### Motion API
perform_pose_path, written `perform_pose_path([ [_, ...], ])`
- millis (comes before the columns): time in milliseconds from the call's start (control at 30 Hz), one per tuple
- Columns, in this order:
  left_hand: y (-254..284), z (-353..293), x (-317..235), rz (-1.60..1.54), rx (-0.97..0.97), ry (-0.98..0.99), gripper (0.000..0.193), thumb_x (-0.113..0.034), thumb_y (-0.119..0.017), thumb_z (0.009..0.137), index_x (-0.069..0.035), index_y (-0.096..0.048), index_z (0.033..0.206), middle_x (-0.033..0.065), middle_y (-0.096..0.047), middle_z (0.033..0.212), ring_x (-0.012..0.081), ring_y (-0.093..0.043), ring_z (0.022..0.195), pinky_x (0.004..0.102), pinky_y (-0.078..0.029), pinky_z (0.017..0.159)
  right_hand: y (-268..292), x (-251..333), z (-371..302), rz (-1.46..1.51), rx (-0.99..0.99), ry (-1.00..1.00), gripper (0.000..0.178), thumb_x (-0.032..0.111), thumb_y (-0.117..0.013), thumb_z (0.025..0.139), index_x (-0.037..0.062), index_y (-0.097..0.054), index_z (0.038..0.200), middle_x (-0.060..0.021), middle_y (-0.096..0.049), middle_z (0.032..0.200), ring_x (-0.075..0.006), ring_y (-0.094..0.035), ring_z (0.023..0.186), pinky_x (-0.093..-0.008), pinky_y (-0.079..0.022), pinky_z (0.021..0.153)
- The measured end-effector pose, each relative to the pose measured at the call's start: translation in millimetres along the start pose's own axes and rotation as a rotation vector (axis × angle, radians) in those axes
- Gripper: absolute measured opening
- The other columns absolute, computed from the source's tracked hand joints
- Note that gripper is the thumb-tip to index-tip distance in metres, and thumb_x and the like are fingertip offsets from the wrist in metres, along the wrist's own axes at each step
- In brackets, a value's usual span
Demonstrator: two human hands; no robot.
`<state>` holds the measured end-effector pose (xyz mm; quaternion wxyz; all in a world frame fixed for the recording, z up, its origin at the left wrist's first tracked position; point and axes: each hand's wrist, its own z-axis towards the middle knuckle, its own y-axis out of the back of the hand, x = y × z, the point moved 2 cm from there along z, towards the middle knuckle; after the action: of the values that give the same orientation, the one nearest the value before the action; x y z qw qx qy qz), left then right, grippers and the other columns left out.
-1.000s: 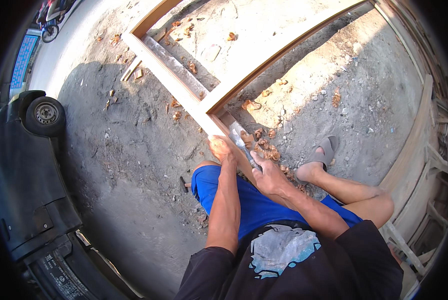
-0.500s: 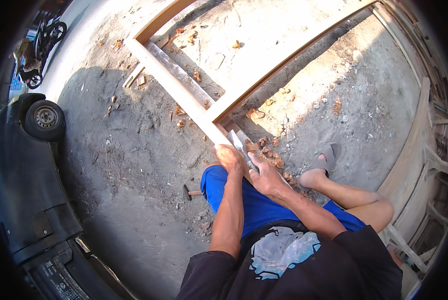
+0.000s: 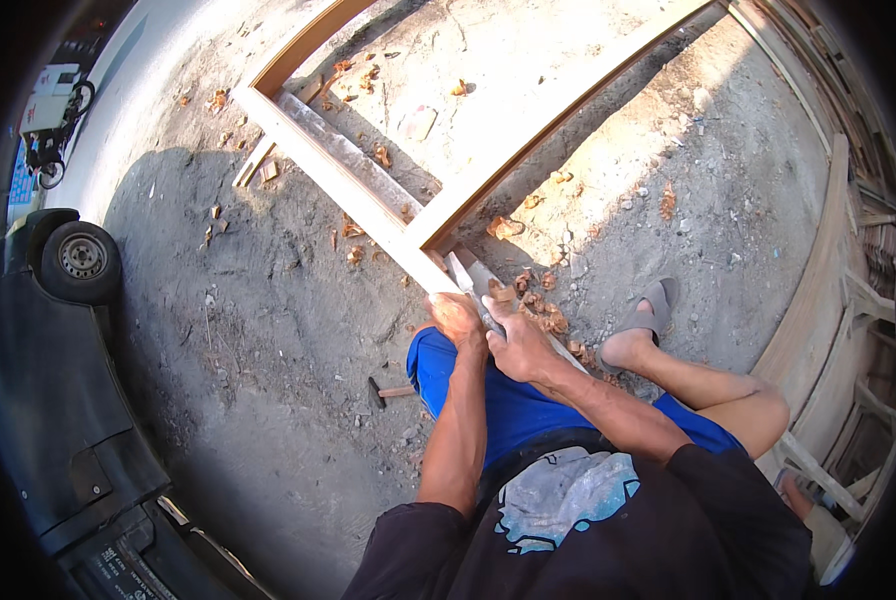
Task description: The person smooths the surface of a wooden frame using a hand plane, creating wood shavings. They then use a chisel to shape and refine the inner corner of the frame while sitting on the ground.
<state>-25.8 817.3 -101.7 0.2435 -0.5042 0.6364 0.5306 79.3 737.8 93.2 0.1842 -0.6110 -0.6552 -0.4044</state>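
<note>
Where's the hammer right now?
In the head view, the hammer lies on the ground, just left of the blue shorts, lower and further left than the left hand.

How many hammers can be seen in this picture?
1: a hammer lies on the ground, just left of the blue shorts. Others may be hidden from this view.

Part-sunlit dirt ground; dark vehicle
</note>
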Motion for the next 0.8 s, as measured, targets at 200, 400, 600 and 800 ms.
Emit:
perform_pose_path([
  [200,0,5,-27,0.077,0.039,0.005,0.039,-0.038,-0.036,0.111,-0.003,-0.052,0.116,0.0148,-0.061,0.103,0.0295,-0.058,0.094,0.0430,-0.049,0.083,-15,-39,4,-0.068,-0.134,0.269,0.061,0.014,-0.055,0.095,-0.0093,-0.043,0.150,-0.0366,-0.053,0.144,-0.0435,-0.053,0.138,-0.0407,-0.039,0.117],
  [400,9,11,-2,0.047,-0.069,-0.059,0.041,-0.038,-0.035,0.109,-0.002,-0.053,0.119,0.0258,-0.064,0.109,0.0420,-0.062,0.096,0.0511,-0.048,0.086,-15,-14,25,-0.049,-0.069,0.228,0.063,0.017,-0.056,0.095,-0.0064,-0.043,0.152,-0.0395,-0.055,0.139,-0.0474,-0.055,0.134,-0.0452,-0.042,0.115],
  [600,6,0,-11,0.061,0.019,-0.045,0.044,-0.039,-0.039,0.107,-0.001,-0.054,0.122,0.0258,-0.065,0.111,0.0432,-0.063,0.098,0.0530,-0.048,0.085,-4,0,10,-0.063,-0.065,0.092,0.062,0.014,-0.055,0.094,-0.0089,-0.043,0.151,-0.0373,-0.053,0.143,-0.0436,-0.050,0.140,-0.0419,-0.038,0.119],
  [800,6,-20,-37,0.037,0.136,0.038,0.038,-0.035,-0.040,0.109,-0.002,-0.054,0.123,0.0161,-0.064,0.108,0.0290,-0.060,0.098,0.0441,-0.050,0.087,-10,-15,21,-0.043,-0.103,0.066,0.063,0.012,-0.055,0.093,-0.0061,-0.043,0.152,-0.0369,-0.055,0.142,-0.0440,-0.053,0.137,-0.0428,-0.039,0.117],
])
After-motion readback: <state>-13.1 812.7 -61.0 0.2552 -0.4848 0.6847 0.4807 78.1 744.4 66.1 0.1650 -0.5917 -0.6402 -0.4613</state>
